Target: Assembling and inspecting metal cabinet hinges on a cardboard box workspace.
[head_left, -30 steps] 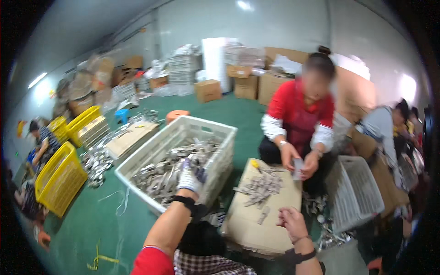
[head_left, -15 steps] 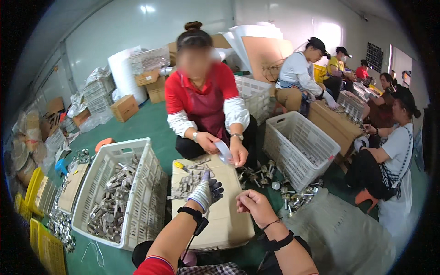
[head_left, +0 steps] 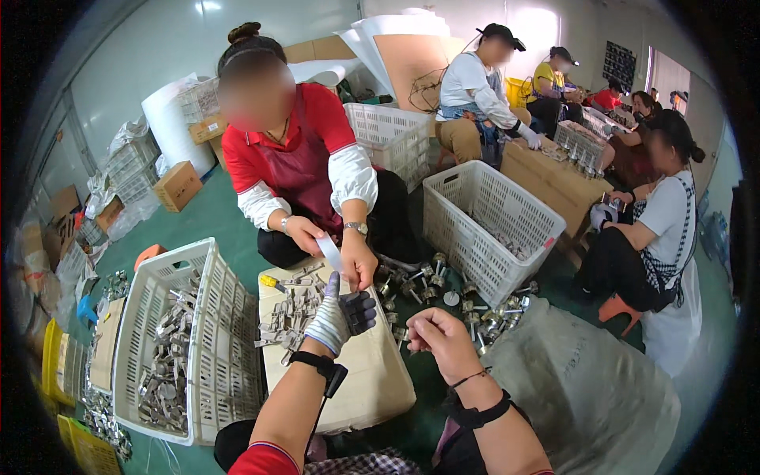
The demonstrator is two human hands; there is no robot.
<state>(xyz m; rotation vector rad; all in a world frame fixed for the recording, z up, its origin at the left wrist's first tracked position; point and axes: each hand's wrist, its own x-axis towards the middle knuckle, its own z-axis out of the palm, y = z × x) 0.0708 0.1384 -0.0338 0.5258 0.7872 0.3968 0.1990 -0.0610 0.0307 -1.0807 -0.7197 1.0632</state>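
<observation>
My left hand (head_left: 339, 315), in a grey and black work glove, hovers with spread fingers over a flat cardboard box (head_left: 372, 372). It sits at the right edge of a pile of small metal parts (head_left: 286, 315) on that box. My bare right hand (head_left: 438, 336) is right of the box with curled fingers, thumb pinched to forefinger; I cannot see anything in it. Opposite me a person in a red shirt (head_left: 297, 150) crouches and holds a white strip (head_left: 329, 252) just beyond my left hand.
A white plastic crate (head_left: 229, 317) of metal parts stands left of the box. Another white crate (head_left: 491, 214) stands at right, with loose metal fittings (head_left: 419, 285) on the green floor. A grey sack (head_left: 586, 380) lies right of my arm. Other seated people work behind.
My left hand has left the crate of parts and come over the cardboard box. My head has turned right, so the crate now sits at the left. My right hand has risen slightly.
</observation>
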